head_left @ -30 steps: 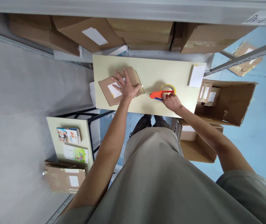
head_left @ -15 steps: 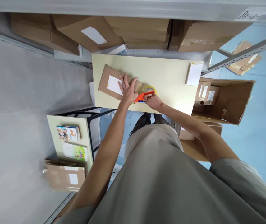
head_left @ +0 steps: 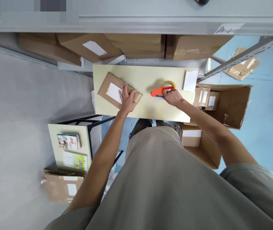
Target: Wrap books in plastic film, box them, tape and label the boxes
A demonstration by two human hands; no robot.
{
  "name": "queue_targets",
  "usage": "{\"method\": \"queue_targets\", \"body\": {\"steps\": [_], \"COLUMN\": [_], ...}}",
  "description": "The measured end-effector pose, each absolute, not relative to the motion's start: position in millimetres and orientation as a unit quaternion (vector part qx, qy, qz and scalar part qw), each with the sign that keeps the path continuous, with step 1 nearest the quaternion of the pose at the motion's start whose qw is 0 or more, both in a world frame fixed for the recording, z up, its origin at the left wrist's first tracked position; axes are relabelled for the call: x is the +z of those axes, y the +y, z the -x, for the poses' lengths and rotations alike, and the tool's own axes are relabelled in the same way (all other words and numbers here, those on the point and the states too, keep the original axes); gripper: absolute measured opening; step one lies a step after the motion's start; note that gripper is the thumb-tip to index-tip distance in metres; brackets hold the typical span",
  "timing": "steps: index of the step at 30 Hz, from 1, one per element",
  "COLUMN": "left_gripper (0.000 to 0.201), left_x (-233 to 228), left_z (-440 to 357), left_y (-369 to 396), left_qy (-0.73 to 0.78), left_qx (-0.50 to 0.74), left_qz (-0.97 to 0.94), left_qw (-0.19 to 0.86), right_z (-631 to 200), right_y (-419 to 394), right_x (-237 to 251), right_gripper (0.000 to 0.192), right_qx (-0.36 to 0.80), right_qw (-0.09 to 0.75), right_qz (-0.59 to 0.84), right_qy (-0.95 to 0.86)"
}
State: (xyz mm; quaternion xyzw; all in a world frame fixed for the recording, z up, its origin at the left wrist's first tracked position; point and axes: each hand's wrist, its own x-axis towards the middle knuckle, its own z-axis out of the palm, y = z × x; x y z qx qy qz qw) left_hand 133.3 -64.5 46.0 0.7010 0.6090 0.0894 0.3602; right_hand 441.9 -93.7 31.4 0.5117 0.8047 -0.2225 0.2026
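Observation:
A flat brown cardboard box (head_left: 114, 101) with a white label lies slanted on the left part of the cream tabletop (head_left: 151, 75). Fingers spread, my left hand (head_left: 128, 99) rests on top of the box near its right end. My right hand (head_left: 173, 96) grips an orange tape dispenser (head_left: 157, 92) by its handle, to the right of the box and apart from it. A roll of tape with a yellow rim (head_left: 168, 84) sits on the dispenser. Shiny tape shows along the box's right edge.
A stack of white labels (head_left: 190, 80) lies at the table's right end. Cardboard boxes (head_left: 136, 46) fill the shelf behind it. An open carton (head_left: 232, 105) stands to the right. At lower left, a small stand (head_left: 55, 127) holds books (head_left: 68, 141).
The tape dispenser in my right hand has moved right, away from the box's end. My left hand stays on the box, and the camera view has shifted slightly.

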Motion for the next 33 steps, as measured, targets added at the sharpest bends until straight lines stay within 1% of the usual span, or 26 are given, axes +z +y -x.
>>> {"method": "queue_targets", "body": {"steps": [3,5,11,17,21,25,27,30,32,33], "left_gripper": [0.062,0.067,0.063,0.054,0.056,0.059,0.064,0.083,0.093,0.095], "left_x": [40.8,37.5,31.2,30.0,35.7,42.8,45.8,54.6,65.8,73.0], "left_z": [-132.2,-130.9,-129.2,-129.1,-128.7,-126.6,-124.5,-119.5,-114.9,-112.5], "left_y": [-63.5,-63.6,-66.9,-70.3,-71.8,-73.3,-73.3,-68.8,-60.8,-54.9], "left_qy": [0.619,0.622,0.615,0.610,0.606,0.579,0.563,0.563,0.560,0.552], "left_qx": [0.058,0.039,0.036,0.088,0.063,0.042,0.040,0.044,0.076,0.104], "left_qz": [-0.705,-0.711,-0.723,-0.711,-0.723,-0.738,-0.749,-0.745,-0.743,-0.747], "left_qw": [0.340,0.326,0.313,0.339,0.325,0.343,0.348,0.355,0.359,0.355], "right_z": [-425.4,-405.2,-365.9,-347.4,-334.4,-314.2,-306.0,-300.9,-300.6,-300.2], "right_y": [-63.8,-48.7,-25.1,-25.4,-27.3,-12.4,-3.9,-0.7,-4.0,-6.0], "right_x": [36.5,39.0,43.9,51.8,62.3,76.7,86.6,106.6,124.2,134.5], "right_gripper": [0.057,0.056,0.060,0.052,0.048,0.050,0.051,0.057,0.062,0.062], "right_qx": [-0.226,-0.230,-0.253,-0.260,-0.260,-0.237,-0.233,-0.236,-0.237,-0.235], "right_qw": [0.183,0.177,0.154,0.202,0.221,0.213,0.191,0.147,0.118,0.103], "right_qz": [-0.527,-0.527,-0.526,-0.518,-0.534,-0.582,-0.611,-0.647,-0.672,-0.685], "right_qy": [0.798,0.799,0.797,0.789,0.774,0.748,0.732,0.710,0.692,0.681]}}
